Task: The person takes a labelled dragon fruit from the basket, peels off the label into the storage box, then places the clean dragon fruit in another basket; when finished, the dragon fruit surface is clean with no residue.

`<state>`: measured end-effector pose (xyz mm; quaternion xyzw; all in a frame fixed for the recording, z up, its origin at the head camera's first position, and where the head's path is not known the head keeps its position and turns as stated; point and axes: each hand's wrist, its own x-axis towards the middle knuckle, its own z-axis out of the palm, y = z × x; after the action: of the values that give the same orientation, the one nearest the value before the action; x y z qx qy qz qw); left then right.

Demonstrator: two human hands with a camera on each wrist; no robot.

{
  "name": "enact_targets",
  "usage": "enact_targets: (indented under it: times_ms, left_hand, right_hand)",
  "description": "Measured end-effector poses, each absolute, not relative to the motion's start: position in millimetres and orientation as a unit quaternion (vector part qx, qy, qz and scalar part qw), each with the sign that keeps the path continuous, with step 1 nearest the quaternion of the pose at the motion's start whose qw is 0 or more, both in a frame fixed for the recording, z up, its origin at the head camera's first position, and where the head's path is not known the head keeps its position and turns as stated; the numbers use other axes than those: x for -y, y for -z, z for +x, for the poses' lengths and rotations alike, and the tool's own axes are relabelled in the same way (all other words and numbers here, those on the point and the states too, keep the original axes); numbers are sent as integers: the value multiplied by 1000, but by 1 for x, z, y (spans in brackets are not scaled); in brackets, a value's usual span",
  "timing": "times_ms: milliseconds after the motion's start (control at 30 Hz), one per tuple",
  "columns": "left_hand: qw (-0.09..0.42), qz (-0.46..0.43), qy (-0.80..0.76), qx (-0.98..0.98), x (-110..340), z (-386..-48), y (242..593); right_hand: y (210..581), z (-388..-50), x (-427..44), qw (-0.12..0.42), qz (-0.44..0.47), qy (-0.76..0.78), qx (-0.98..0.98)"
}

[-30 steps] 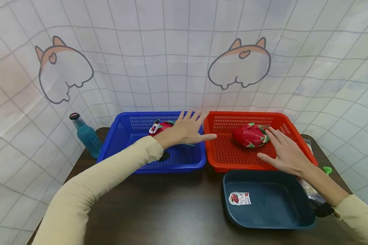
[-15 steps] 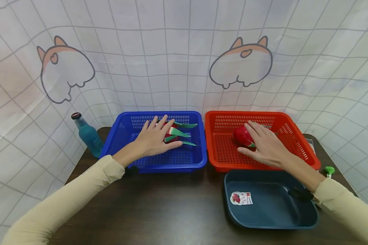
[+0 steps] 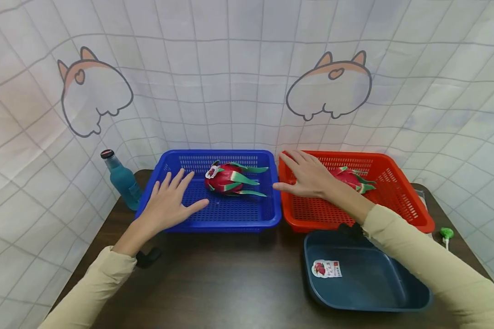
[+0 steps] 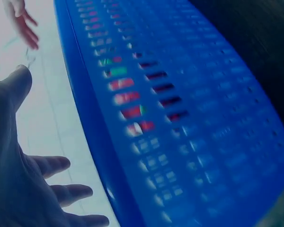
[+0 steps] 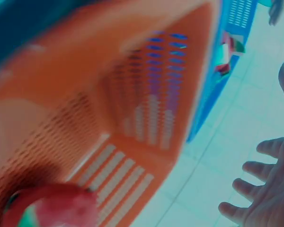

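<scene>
Left hand (image 3: 162, 205): fingers spread, nothing held. It is poised over the left part of the blue basket (image 3: 222, 225). Right hand (image 3: 306, 178): fingers spread, nothing held. It is poised over the left end of the red basket (image 3: 313, 225), near where the two baskets adjoin. Both wrist views show the fingers and thumbs standing apart.

The labelled fruit (image 3: 225, 179) lies on its side in the blue basket, between the hands: to the right of the left hand and to the left of the right hand. Its long axis runs left to right, label end toward the left hand, leaf tips toward the red basket. In the head view, the left hand appears nearer to the fruit's body and the right thumb nearer to its leaf tips; height above the fruit cannot be told.

The other fruit (image 3: 347, 176) is in the red basket, to the right of the right hand, and partly covered by the right forearm (image 3: 350, 195). Its visible leaf tips point right. The right hand is the nearer one.
</scene>
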<state>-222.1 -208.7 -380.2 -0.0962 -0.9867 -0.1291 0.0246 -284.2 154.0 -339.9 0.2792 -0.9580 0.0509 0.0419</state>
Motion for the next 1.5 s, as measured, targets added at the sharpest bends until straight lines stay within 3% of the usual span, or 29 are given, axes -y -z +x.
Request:
enact_targets:
  times_ms: [200, 667, 1033, 1500]
  left_hand:
    - [42, -43, 175, 983, 239, -210, 385]
    - [21, -3, 288, 958, 287, -187, 410]
    - [-15, -12, 349, 937, 296, -188, 428]
    - [-16, -16, 356, 934, 297, -189, 428]
  right_hand:
    - [335, -309, -110, 21, 294, -58, 954]
    - [338, -361, -38, -133, 337, -232, 903]
    - [355, -376, -17, -167, 291, -354, 873]
    - [385, -383, -5, -243, 304, -303, 870]
